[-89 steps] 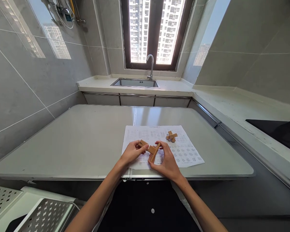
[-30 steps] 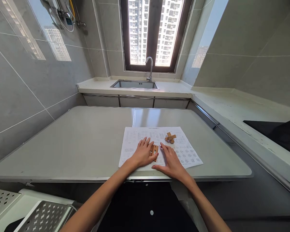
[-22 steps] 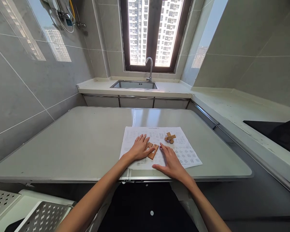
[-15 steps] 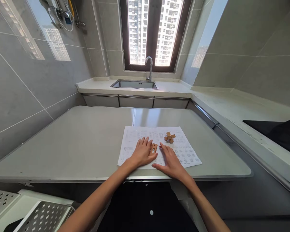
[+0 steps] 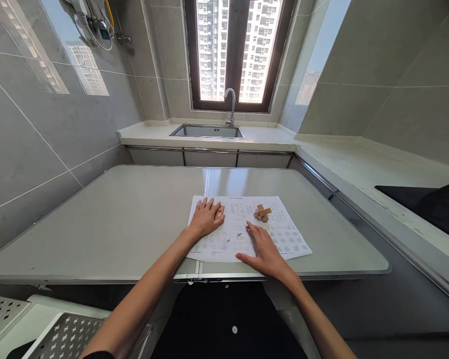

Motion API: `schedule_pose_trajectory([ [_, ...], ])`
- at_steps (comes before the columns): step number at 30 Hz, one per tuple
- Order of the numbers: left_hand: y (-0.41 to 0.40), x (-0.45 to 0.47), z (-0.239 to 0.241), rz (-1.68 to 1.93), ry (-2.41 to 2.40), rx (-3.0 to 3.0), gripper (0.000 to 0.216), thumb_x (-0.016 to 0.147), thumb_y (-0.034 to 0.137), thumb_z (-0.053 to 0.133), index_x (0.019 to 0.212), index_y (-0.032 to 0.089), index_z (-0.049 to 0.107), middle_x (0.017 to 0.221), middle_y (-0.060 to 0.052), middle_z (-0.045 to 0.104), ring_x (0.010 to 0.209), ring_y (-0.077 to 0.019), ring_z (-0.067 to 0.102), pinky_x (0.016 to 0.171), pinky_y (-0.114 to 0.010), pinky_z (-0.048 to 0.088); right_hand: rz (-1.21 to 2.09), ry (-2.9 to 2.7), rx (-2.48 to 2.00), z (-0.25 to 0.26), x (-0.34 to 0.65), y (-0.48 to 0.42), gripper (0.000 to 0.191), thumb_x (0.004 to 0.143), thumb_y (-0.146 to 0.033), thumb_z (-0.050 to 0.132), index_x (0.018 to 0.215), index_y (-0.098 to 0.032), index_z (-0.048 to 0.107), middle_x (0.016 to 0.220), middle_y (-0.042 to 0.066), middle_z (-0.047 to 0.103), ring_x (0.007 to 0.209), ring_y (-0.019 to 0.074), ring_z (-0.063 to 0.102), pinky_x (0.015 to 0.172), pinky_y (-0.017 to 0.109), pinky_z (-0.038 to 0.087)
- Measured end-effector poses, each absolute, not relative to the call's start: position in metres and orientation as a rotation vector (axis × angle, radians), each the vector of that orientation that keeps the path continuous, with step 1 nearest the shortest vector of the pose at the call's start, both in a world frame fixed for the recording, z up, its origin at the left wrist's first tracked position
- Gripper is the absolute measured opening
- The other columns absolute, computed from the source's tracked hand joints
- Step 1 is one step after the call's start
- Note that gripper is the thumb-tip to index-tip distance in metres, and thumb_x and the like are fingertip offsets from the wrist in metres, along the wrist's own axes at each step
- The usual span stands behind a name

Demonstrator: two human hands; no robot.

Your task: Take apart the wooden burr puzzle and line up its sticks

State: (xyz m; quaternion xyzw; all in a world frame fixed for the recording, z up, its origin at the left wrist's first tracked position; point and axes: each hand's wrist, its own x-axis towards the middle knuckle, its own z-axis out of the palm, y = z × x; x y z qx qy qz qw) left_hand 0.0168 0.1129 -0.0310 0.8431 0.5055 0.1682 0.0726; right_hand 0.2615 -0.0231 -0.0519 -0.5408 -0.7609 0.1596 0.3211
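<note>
Brown flat wood piece (image 5: 220, 211), half under the spread left hand (image 5: 205, 219), could crumple white printed paper (image 5: 236, 219) if shoved; wide right hand (image 5: 262, 249) holds nothing.

slotted wooden piece (image 5: 221, 208): partly hidden | wooden cross (image 5: 262, 213): interlocked, well apart | printed sheet (image 5: 217, 249): beneath both

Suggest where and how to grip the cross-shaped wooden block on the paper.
Probably pinch the cross-shaped wooden block by its rightmost bar end, coming from the near side with the right hand: that end juts out with its flanks exposed, and that hand lies nearest.
</note>
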Motion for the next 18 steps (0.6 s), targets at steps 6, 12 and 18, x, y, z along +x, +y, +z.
schedule_pose_trajectory([
  [6,0.137,-0.011,-0.025,0.578,1.435,2.578,0.049,0.102,0.050,0.052,0.144,0.025,0.060,0.162,-0.010,0.050,0.156,-0.0329,0.032,0.130,-0.054,0.013,0.456,-2.006,-1.444,-0.053,0.262,-0.022,0.092,0.086,-0.051,0.076,0.161,-0.025,0.030,0.150,0.015,0.050,0.142,0.0368,0.046,0.119,0.056,0.040],
  [12,0.111,-0.040,-0.024,0.694,1.507,2.511,0.062,0.104,0.057,0.048,0.155,0.022,0.041,0.166,-0.014,0.042,0.156,-0.0328,0.035,0.126,-0.053,0.029,0.517,-1.987,-1.473,-0.051,0.263,-0.023,0.091,0.088,-0.053,0.074,0.162,-0.027,0.030,0.152,0.014,0.049,0.143,0.0366,0.045,0.118,0.054,0.041],
  [18,0.049,-0.078,-0.029,0.660,1.653,2.413,0.077,0.102,0.061,0.049,0.161,0.016,0.031,0.167,-0.020,0.039,0.155,-0.0384,0.036,0.124,-0.057,0.034,0.542,-1.929,-1.433,-0.051,0.263,-0.024,0.083,0.087,-0.048,0.075,0.159,-0.028,0.038,0.150,0.013,0.053,0.141,0.0366,0.047,0.119,0.055,0.040],
])
